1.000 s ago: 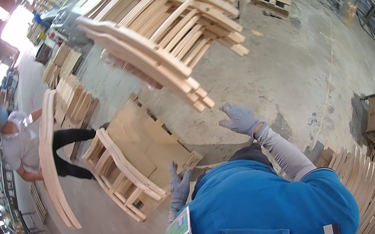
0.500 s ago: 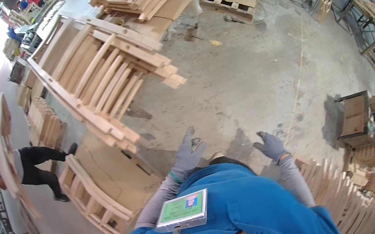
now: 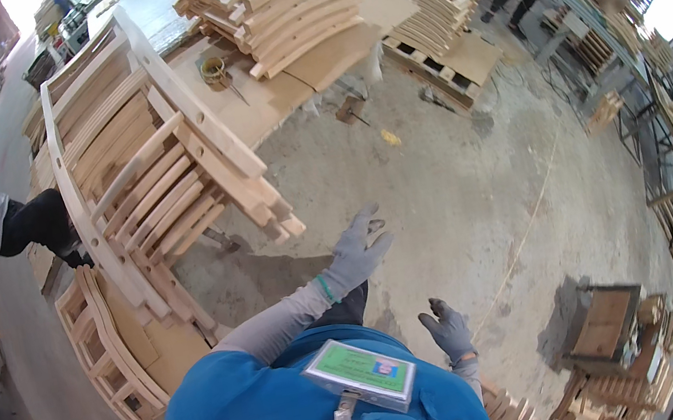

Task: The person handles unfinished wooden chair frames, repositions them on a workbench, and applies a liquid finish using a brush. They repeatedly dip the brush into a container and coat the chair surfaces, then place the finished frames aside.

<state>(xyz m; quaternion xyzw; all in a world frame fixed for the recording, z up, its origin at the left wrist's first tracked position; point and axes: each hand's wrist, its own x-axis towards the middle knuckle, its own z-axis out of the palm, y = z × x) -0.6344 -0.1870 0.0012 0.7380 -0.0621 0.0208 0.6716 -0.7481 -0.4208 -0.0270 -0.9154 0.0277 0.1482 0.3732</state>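
My left hand (image 3: 359, 249), in a grey glove, reaches forward over the concrete floor with its fingers spread and nothing in them. A teal band circles that wrist. Lower down, my right hand (image 3: 448, 331) hangs near my body, also gloved, its darkened fingertips apart and holding nothing. Neither hand touches wood. Nearest to the left hand is a stack of slatted wooden frames (image 3: 203, 143) with curved rails, whose ends jut out to the left of and beyond the hand. A smaller ladder-like wooden frame (image 3: 117, 356) leans by a cardboard sheet at the lower left.
Curved wooden parts (image 3: 309, 3) are piled on a cardboard-covered table, beside a tape roll (image 3: 214, 70). Another stack (image 3: 432, 9) sits on a pallet farther right. A brown box-like stand (image 3: 604, 325) is at the lower right. A person carries a frame at left; people stand far right.
My body has turned, and the view has shifted with it. My left hand has reached farther forward; my right has drawn closer to my body. Both stay empty. The person at left is now partly hidden.
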